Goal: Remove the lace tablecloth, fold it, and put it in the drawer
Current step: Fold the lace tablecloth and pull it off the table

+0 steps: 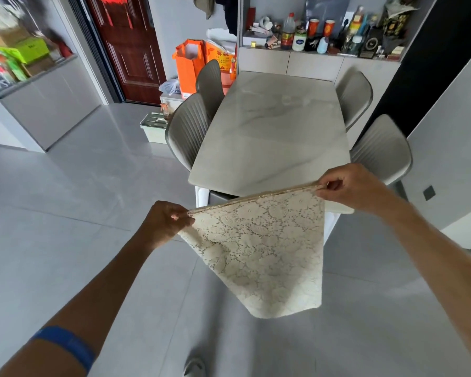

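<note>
The cream lace tablecloth (264, 251) hangs in the air in front of me, folded into a layered panel that narrows downward. My left hand (165, 220) pinches its upper left corner. My right hand (351, 186) pinches the upper right corner, a little higher and over the near end of the table. The top edge is stretched taut between both hands. The marble-look dining table (272, 131) beyond it is bare. No drawer is clearly visible as such.
Four grey chairs (186, 129) stand around the table, two per side. A cluttered shelf (324, 34) sits above cabinets at the back. Orange bags (189, 63) and a box lie near the dark red door (128, 47). A grey counter (38, 104) is at left. Grey tile floor surrounds me.
</note>
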Action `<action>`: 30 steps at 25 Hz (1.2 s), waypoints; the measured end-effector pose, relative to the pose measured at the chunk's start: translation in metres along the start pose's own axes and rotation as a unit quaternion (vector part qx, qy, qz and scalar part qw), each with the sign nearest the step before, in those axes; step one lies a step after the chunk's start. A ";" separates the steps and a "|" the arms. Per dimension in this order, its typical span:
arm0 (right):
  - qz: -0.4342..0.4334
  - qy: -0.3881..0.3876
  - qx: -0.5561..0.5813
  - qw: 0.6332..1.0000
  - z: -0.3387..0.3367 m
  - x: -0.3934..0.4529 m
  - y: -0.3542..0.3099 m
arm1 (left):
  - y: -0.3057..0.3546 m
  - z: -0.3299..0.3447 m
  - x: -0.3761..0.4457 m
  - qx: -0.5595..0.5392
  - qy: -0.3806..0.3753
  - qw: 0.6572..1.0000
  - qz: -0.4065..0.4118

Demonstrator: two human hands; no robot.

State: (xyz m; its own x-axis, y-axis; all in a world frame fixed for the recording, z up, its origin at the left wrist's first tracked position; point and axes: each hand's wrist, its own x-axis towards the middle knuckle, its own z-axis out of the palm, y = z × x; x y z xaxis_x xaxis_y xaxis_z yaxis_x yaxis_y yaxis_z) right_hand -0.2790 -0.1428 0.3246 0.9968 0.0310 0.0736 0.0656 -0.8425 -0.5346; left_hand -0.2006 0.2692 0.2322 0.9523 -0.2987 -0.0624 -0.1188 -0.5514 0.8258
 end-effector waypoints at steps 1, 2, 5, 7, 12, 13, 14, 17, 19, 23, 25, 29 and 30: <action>0.012 -0.007 -0.004 1.000 -0.004 0.000 0.003 | 0.004 -0.002 0.003 0.000 0.004 1.000 0.013; 0.020 -0.014 -0.011 1.000 -0.007 0.000 0.007 | 0.008 -0.004 0.006 0.001 0.011 1.000 0.029; 0.037 -0.007 0.001 0.999 -0.014 0.002 0.017 | 0.021 -0.011 0.013 0.019 0.042 0.995 0.093; 0.051 -0.004 0.004 0.999 -0.015 0.000 0.023 | 0.029 -0.014 0.016 0.052 0.042 0.990 0.127; 0.022 0.039 -0.034 0.998 0.000 -0.013 0.027 | 0.050 -0.024 0.023 0.077 0.017 0.981 0.178; 0.014 0.040 -0.066 0.997 0.005 -0.015 0.026 | 0.055 -0.026 0.024 0.084 0.005 0.979 0.187; 0.011 0.037 -0.102 0.994 0.012 -0.016 0.027 | 0.059 -0.027 0.025 0.085 -0.007 0.978 0.191; 0.030 0.051 -0.119 0.991 0.038 -0.023 0.029 | 0.070 -0.026 0.024 0.066 -0.001 0.981 0.182; 0.043 0.064 -0.074 0.994 0.058 -0.032 0.032 | 0.077 -0.023 0.023 0.063 0.018 0.981 0.181; 0.094 0.021 0.045 0.994 0.086 -0.038 0.041 | 0.083 -0.032 0.028 0.037 0.012 0.979 0.200; 0.146 0.047 0.140 0.978 0.090 -0.031 0.038 | 0.074 -0.041 0.034 0.046 0.045 0.979 0.193; 0.155 0.103 0.208 0.960 0.093 -0.006 0.018 | 0.031 -0.043 0.041 0.035 0.111 0.992 0.041; 0.152 0.125 0.228 0.954 0.090 -0.001 0.013 | 0.020 -0.037 0.041 0.005 0.101 0.995 -0.006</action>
State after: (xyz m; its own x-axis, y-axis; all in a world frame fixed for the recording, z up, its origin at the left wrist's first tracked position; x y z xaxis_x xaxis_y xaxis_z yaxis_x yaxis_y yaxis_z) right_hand -0.2748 -0.1053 0.2416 0.9347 -0.3546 0.0244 -0.1552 -0.4691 -0.8694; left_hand -0.1536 0.2750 0.2674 0.9907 -0.1295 0.0420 -0.1082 -0.5619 0.8201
